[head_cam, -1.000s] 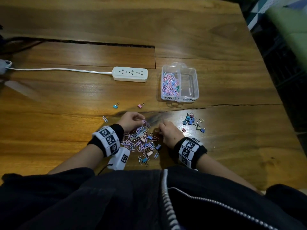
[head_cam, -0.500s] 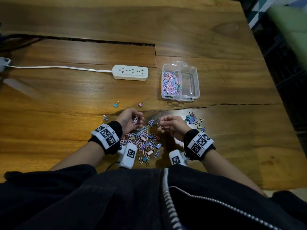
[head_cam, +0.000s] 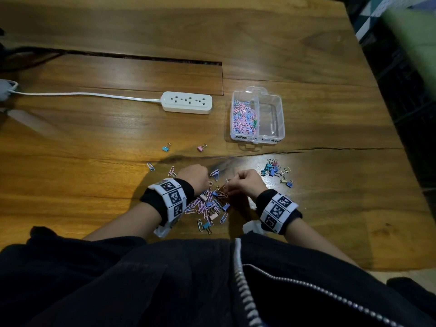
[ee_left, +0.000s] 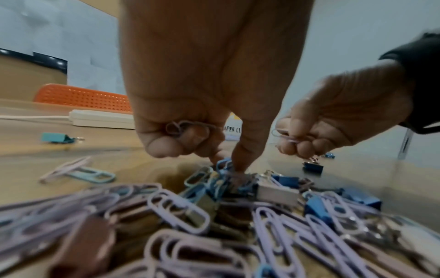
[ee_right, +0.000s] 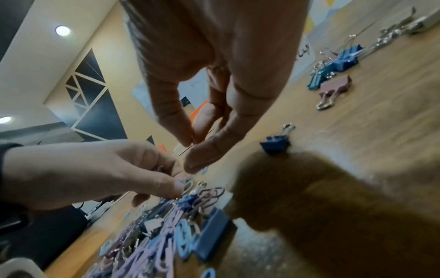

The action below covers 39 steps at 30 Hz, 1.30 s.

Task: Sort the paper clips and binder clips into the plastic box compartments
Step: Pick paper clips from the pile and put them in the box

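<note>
A mixed pile of pink and blue paper clips and binder clips (head_cam: pixel 207 205) lies on the table in front of me. My left hand (head_cam: pixel 207 182) keeps pink paper clips (ee_left: pixel 181 127) in its curled fingers while thumb and forefinger reach down into the pile (ee_left: pixel 235 175). Just right of it, my right hand (head_cam: pixel 230 185) pinches a pink paper clip (ee_left: pixel 284 136) between thumb and fingers above the pile (ee_right: pixel 166 235). Farther off stands the clear plastic box (head_cam: pixel 282 119); its left compartment holds paper clips (head_cam: pixel 244 119) and its right one looks bare.
A cluster of binder clips (head_cam: pixel 274 169) lies right of my right hand. A blue binder clip (head_cam: pixel 166 148) and a pink one (head_cam: pixel 201 147) lie apart beyond the left hand. A white power strip (head_cam: pixel 186 102) with its cord sits left of the box.
Both hands rose off the pile with clips in their fingers. The left hand has since curled up and its fingertips are down at the pile again; the right hand has barely shifted.
</note>
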Available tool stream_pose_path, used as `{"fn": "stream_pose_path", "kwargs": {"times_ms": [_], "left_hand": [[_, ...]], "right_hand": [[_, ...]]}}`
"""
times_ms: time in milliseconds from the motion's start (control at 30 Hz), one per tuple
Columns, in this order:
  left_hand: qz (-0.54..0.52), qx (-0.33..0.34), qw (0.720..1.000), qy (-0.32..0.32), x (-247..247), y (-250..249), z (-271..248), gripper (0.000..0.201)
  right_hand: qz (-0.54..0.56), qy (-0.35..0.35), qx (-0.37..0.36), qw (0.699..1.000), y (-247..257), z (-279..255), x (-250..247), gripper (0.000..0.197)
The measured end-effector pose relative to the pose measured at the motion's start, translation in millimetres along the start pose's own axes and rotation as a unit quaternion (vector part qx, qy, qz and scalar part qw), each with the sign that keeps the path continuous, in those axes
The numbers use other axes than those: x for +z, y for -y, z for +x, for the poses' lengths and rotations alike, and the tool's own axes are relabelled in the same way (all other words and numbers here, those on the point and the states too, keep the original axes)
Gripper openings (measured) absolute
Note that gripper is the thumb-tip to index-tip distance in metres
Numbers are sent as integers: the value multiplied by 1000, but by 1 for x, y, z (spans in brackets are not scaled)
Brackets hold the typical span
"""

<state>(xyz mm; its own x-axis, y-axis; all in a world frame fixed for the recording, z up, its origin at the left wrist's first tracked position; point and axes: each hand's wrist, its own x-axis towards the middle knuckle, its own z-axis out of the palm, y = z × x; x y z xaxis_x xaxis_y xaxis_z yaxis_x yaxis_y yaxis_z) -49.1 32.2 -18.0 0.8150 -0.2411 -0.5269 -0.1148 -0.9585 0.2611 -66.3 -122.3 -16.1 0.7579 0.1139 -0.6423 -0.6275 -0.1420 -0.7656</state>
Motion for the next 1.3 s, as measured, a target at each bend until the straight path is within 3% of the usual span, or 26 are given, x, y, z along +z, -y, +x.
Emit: {"fn": "stream_pose_path", "kwargs": {"times_ms": [100, 200, 267, 367, 433, 500, 533, 633, 667, 733, 833, 1067, 1200, 1300], "left_hand": [[-36, 11, 999, 13, 2, 1, 0, 21], [-219, -15, 975, -19, 0, 5, -1, 21], [-420, -44, 906, -8, -4, 13, -2, 28], [-648, -41, 759, 49, -12, 22, -9, 28], [-692, -37, 717, 77, -15, 26, -13, 28], [-668, -38, 737, 91, -14, 26, -13, 27], [-625, -38, 774, 90, -13, 26, -13, 26], [-378, -11, 924, 54, -10, 28, -13, 21], [-298, -2, 953, 56, -9, 29, -14, 18], [-186, 12, 980, 75, -9, 30, -18, 22], [-118, 29, 991, 56, -8, 29, -22, 37], [-132, 46, 990, 17, 4, 20, -18, 17], [-211, 41, 977, 3, 0, 20, -17, 28], [-344, 9, 938, 45, -6, 24, -18, 15]], "right_hand": [[29, 4, -9, 1000, -2, -4, 1, 31], [60, 26, -17, 998, -1, -8, 0, 29], [72, 37, -9, 997, 0, -11, 0, 31], [67, 39, -8, 997, 2, -13, 3, 31], [11, 23, -17, 1000, 0, -13, 6, 28], [-124, -10, -41, 991, -5, -13, 11, 24], [-203, -26, -60, 977, -8, -13, 13, 21], [-392, -41, -110, 913, -17, -7, 19, 21], [-414, -40, -114, 902, -19, -5, 20, 23], [-431, -48, -117, 893, -19, -4, 23, 19], [-447, -45, -117, 886, -16, -8, 27, 7], [-484, -25, -75, 871, -3, -8, 15, 20], [-350, -40, -66, 934, -4, -12, -3, 10], [-196, -39, -52, 978, -5, -12, -14, 19]]}}
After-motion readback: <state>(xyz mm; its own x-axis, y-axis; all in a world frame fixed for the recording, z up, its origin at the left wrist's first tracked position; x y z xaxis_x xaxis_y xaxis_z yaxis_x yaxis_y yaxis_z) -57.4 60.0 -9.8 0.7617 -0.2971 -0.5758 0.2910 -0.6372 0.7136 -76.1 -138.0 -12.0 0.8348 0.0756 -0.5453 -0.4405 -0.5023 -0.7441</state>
